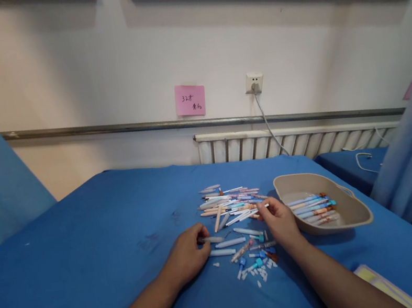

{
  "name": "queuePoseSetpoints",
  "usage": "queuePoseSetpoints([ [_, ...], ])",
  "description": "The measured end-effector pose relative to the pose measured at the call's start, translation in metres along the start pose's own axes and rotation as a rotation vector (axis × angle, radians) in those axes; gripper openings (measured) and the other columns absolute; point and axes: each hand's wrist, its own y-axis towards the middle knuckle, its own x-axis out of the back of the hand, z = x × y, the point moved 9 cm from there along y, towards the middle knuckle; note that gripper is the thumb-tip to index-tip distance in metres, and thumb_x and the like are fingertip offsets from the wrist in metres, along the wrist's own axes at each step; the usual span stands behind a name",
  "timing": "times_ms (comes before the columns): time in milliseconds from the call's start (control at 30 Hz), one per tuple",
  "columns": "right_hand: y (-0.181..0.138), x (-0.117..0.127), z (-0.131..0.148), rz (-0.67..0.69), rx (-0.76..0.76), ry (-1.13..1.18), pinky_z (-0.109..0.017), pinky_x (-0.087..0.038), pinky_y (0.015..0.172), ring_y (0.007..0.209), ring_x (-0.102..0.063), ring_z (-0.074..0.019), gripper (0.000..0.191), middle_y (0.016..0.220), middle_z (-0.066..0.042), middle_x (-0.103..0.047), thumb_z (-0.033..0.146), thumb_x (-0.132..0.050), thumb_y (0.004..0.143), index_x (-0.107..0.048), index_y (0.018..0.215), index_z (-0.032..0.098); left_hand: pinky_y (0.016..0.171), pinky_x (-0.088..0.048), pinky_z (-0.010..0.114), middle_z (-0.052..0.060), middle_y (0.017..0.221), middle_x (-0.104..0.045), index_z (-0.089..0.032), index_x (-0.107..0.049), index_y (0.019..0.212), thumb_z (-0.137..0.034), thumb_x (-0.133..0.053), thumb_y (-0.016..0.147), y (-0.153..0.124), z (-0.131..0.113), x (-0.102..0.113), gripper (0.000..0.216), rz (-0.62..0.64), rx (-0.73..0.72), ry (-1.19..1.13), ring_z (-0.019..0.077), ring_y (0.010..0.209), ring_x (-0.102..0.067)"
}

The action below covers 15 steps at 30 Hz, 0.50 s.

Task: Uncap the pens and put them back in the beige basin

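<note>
My left hand (187, 255) is closed around one end of a grey pen barrel (216, 239), low over the blue cloth. Part of the barrel is hidden by the fingers. At the right edge of the pile of pen parts (234, 204), my right hand (281, 220) pinches a thin white pen refill (266, 205). Between the hands lie loose pale barrels (230, 243), a clear patterned barrel (241, 252) and blue and brown pen tops (261, 254). Small white pieces (264, 274) are scattered nearer to me.
A beige basket (354, 215) with several assembled pens (313, 209) stands right of my right hand. Blue cloth (89, 259) covers the table. Under my right forearm is a yellowish sheet or packet (383, 285). A radiator (252, 146) runs along the wall behind.
</note>
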Motion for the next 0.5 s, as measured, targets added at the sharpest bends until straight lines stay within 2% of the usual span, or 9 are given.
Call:
queuePoseSetpoints([
  [100, -0.002, 0.007, 0.010, -0.014, 0.046, -0.209, -0.024, -0.038, 0.049, 0.051, -0.053, -0.0149, 0.032, 0.054, 0.001, -0.059, 0.048, -0.044, 0.084, -0.051, 0.067, 0.021, 0.075, -0.040, 0.030, 0.003, 0.087, -0.061, -0.019, -0.057, 0.086, -0.016, -0.049, 0.074, -0.003, -0.013, 0.003, 0.015, -0.035, -0.089, 0.055, 0.0206, 0.084, -0.055],
  [200, -0.006, 0.010, 0.025, -0.037, 0.136, -0.437, -0.024, -0.033, 0.050, 0.052, -0.052, -0.0152, 0.032, 0.055, 0.001, -0.059, 0.043, -0.040, 0.086, -0.051, 0.066, 0.021, 0.085, -0.039, 0.034, 0.005, 0.098, -0.061, -0.020, -0.058, 0.096, -0.017, -0.047, 0.081, -0.012, -0.040, 0.005, 0.019, -0.047, -0.262, 0.057, 0.0222, 0.095, -0.052],
  [300, -0.008, 0.009, 0.034, -0.044, 0.173, -0.538, -0.025, -0.031, 0.052, 0.053, -0.053, -0.0158, 0.030, 0.057, 0.000, -0.060, 0.039, -0.039, 0.087, -0.053, 0.069, 0.021, 0.088, -0.037, 0.034, 0.003, 0.104, -0.061, -0.024, -0.057, 0.105, -0.015, -0.045, 0.085, -0.022, -0.063, -0.004, 0.025, 0.038, -0.384, 0.037, 0.0211, 0.098, -0.050],
  [367, -0.008, 0.009, 0.035, -0.051, 0.165, -0.557, -0.024, -0.031, 0.052, 0.054, -0.054, -0.0163, 0.029, 0.058, 0.000, -0.060, 0.038, -0.038, 0.088, -0.053, 0.070, 0.021, 0.091, -0.036, 0.036, 0.002, 0.107, -0.061, -0.026, -0.055, 0.109, -0.015, -0.047, 0.085, -0.026, -0.070, -0.011, 0.029, 0.098, -0.412, 0.038, 0.0214, 0.102, -0.049],
  [500, -0.007, 0.009, 0.032, -0.055, 0.125, -0.564, -0.024, -0.031, 0.051, 0.054, -0.054, -0.0169, 0.028, 0.058, 0.000, -0.061, 0.037, -0.039, 0.087, -0.054, 0.070, 0.021, 0.097, -0.033, 0.038, 0.001, 0.113, -0.060, -0.029, -0.053, 0.117, -0.018, -0.051, 0.084, -0.026, -0.068, -0.020, 0.035, 0.125, -0.393, 0.042, 0.0232, 0.111, -0.045],
])
